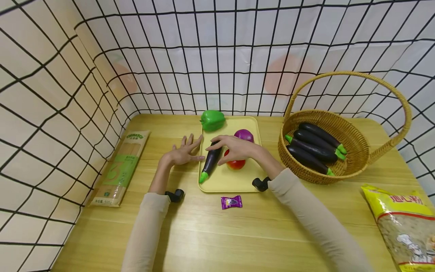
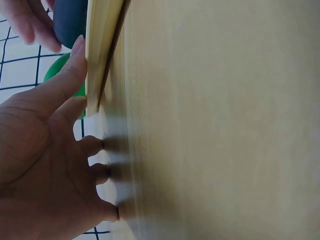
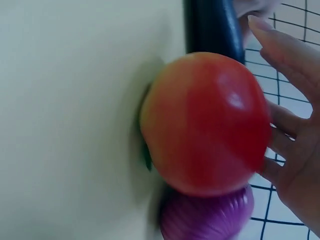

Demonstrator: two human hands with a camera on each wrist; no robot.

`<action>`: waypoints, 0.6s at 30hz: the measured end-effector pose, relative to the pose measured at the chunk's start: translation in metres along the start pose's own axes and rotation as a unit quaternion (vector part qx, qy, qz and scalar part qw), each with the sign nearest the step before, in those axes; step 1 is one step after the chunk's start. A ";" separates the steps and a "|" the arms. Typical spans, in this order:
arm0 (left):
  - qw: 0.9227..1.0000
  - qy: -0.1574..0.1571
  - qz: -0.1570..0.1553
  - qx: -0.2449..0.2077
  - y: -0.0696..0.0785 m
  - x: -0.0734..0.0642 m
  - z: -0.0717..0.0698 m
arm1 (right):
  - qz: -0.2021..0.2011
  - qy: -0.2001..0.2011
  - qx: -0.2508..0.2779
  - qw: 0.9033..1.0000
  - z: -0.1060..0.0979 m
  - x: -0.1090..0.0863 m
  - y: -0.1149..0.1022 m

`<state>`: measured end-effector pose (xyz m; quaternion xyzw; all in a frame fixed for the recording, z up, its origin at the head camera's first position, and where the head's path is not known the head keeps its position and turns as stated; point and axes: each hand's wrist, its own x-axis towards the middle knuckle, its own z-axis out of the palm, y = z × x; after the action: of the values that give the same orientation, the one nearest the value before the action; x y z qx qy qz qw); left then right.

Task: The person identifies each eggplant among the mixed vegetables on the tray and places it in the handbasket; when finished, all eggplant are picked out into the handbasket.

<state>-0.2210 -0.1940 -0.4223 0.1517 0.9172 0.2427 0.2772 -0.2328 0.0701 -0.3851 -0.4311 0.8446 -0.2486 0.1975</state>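
Note:
A yellow tray [image 1: 244, 182] holds a dark eggplant [image 1: 211, 162] with a green stem end, a red tomato [image 1: 236, 164], a purple onion [image 1: 244, 134] and a green bell pepper [image 1: 213, 120] at its far left corner. Beside the tray's left edge, my left hand [image 1: 184, 153] spreads its fingers, the thumb and index finger right at the rim. My right hand [image 1: 235, 146] hovers over the eggplant and tomato, thumb and fingers apart. In the right wrist view, a gap shows between the right thumb and the eggplant [image 3: 212, 27]; the tomato [image 3: 207, 125] partly covers the fingers.
A wicker basket [image 1: 361, 166] with a tall handle and several eggplants stands on the right. A purple wrapped candy [image 1: 232, 202] lies in front of the tray. A noodle pack [image 1: 120, 170] is at left, a yellow-topped bag [image 1: 404, 226] at right. Black wire mesh [image 1: 217, 49] surrounds the table.

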 end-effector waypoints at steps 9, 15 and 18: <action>1.000 0.002 -0.004 0.003 -0.002 0.001 -0.001 | -0.013 0.020 -0.060 0.998 0.008 0.015 0.000; 1.000 0.003 -0.010 0.006 -0.006 0.005 0.001 | 0.001 0.039 -0.074 0.997 0.010 0.022 0.001; 1.000 0.004 -0.006 0.000 -0.006 0.006 0.001 | 0.004 0.036 -0.071 0.997 0.010 0.024 0.001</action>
<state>-0.2259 -0.1960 -0.4283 0.1450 0.9191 0.2418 0.2753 -0.2410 0.0487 -0.3966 -0.4311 0.8686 -0.2027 0.1368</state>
